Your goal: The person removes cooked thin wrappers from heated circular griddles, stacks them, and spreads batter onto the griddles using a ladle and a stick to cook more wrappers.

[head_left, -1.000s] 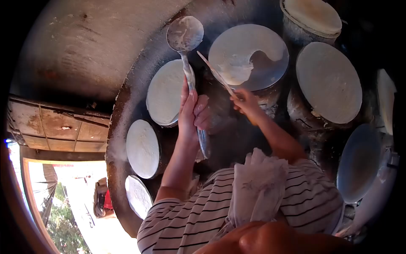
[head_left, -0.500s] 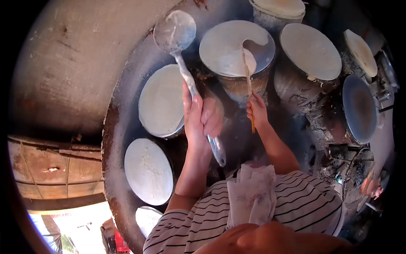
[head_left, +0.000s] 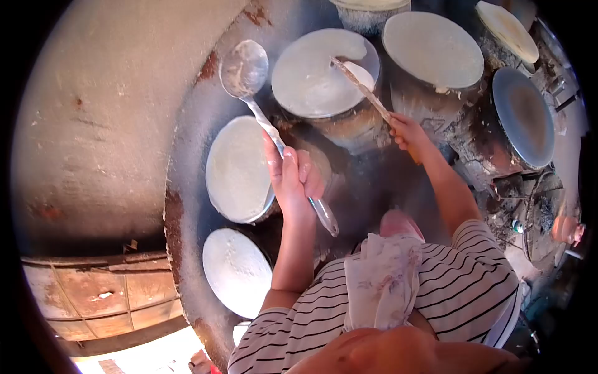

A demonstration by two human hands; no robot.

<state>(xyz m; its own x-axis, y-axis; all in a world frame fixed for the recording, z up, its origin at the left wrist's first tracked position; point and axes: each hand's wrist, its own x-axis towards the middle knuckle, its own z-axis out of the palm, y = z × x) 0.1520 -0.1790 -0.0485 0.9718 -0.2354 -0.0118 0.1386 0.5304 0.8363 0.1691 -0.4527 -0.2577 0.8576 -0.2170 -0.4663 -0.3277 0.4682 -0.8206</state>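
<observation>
My left hand is closed round the handle of a metal ladle, its round bowl raised, coated with pale batter. My right hand grips a flat wooden spreader that slants up and left over a round griddle. White batter covers most of that griddle. A thicker white patch of batter lies beside the spreader, and a bare grey strip shows along the griddle's right edge.
More round griddles stand in a ring, with pale sheets on the left one, lower left one and right one. A dark griddle is bare. A thin flatbread rests tilted at the upper right. Steam drifts about.
The spreader has swung from nearly upright to a leftward slant, and batter covers more of the griddle's right side. The ladle's bowl sits lower in view. The whole view has shifted.
</observation>
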